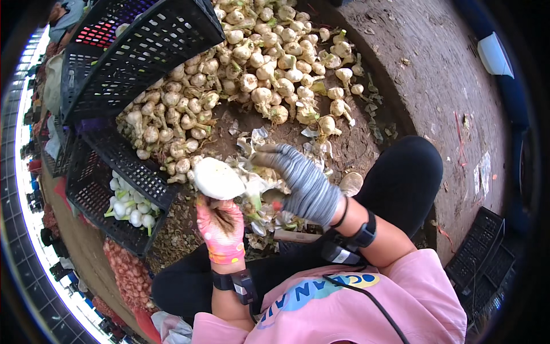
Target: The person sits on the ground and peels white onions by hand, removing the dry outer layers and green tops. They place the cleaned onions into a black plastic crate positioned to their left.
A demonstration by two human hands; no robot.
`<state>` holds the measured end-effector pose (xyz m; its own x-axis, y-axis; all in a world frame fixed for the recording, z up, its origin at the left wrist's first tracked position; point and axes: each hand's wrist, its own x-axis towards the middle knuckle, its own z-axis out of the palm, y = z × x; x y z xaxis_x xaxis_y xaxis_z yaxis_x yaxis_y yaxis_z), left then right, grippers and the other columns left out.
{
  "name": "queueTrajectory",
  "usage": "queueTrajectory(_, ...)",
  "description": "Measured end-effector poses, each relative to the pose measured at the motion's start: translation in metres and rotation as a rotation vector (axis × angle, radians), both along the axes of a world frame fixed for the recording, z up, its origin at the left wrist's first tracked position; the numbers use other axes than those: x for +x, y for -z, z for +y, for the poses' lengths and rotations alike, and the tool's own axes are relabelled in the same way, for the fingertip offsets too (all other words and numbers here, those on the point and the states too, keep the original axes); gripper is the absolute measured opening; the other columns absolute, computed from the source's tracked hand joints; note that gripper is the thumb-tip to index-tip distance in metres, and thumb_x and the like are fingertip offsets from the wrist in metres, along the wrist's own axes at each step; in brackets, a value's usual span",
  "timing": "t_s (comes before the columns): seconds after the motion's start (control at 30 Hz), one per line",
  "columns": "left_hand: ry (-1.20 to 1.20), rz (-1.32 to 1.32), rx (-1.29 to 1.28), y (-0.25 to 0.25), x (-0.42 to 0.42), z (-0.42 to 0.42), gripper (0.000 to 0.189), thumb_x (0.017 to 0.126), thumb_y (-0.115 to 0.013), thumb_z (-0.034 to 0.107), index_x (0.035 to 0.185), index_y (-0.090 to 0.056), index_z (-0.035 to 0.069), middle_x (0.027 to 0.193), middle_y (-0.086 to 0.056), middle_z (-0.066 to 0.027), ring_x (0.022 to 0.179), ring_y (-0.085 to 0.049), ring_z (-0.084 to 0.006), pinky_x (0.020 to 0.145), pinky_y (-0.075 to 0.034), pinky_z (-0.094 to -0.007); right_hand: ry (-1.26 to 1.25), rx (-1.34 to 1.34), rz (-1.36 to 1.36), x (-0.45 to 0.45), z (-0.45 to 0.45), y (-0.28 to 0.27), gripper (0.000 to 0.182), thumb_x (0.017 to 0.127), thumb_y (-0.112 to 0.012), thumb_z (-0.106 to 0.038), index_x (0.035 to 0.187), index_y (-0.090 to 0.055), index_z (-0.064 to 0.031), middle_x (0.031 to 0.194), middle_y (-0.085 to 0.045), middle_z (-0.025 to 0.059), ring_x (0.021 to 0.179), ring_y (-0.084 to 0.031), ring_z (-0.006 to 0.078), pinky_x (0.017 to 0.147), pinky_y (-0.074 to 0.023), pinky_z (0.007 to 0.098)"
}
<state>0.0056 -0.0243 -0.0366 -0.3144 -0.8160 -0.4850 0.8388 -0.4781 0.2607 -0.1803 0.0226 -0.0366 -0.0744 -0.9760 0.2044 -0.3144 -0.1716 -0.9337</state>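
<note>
My left hand [221,230], in a pink patterned glove, grips a smooth white peeled bulb [219,178], apparently garlic, from below. To its right is my right hand [300,182] in a grey striped glove, with its fingers curved toward the bulb and blurred. A small red bit [277,206] shows by its thumb; whether the hand holds something is hidden. Pale peels and cut stalks [256,187] lie beneath and between the hands. Beyond them spreads a big heap of unpeeled garlic bulbs [266,56], many with stalk stubs.
A black plastic crate [159,182] at the left has white peeled bulbs [135,210] in it. Another black crate [146,56] leans above it over the heap. Mesh sacks of bulbs [129,271] lie lower left. At right stand more black crates [475,247] and a white container [494,55].
</note>
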Motion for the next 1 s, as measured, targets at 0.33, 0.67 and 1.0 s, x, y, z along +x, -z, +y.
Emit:
queueTrajectory(0.33, 0.159, -0.426, -0.047, 0.006, 0.011, 0.006, 0.035, 0.078, -0.053, 0.014, 0.111, -0.049, 0.001, 0.105, -0.056, -0.0116, 0.093, -0.057, -0.0217, 0.072, -0.052, -0.0323, 0.402, 0.103, -1.120, -0.016, -0.023, 0.024, 0.017, 0.079, -0.059, -0.011, 0.091, -0.050, -0.0047, 0.075, -0.056, 0.0040, 0.068, -0.054, 0.0122, 0.062, -0.0457, 0.0254)
queueTrajectory(0.67, -0.503, -0.760, -0.171, 0.026, 0.124, -0.095, 0.024, 0.080, -0.057, 0.018, 0.097, -0.051, 0.002, 0.091, -0.054, -0.0089, 0.084, -0.053, -0.0175, 0.071, -0.050, -0.0262, 0.135, 0.557, -0.907, 0.005, -0.024, 0.031, 0.017, 0.076, -0.065, -0.011, 0.084, -0.052, -0.0035, 0.072, -0.052, -0.0022, 0.064, -0.045, 0.0051, 0.057, -0.0396, 0.0194)
queueTrajectory(1.0, 0.023, -1.171, 0.641, 0.234, 0.152, -0.131, 0.059, 0.071, -0.063, 0.023, 0.122, -0.032, 0.021, 0.119, -0.042, -0.0067, 0.101, -0.045, -0.0256, 0.071, -0.045, -0.0396, 0.216, 0.692, -0.735, 0.000, -0.027, 0.042, 0.030, 0.078, -0.059, -0.005, 0.107, -0.052, -0.0008, 0.093, -0.058, 0.0044, 0.085, -0.052, 0.0100, 0.077, -0.0432, 0.0239)
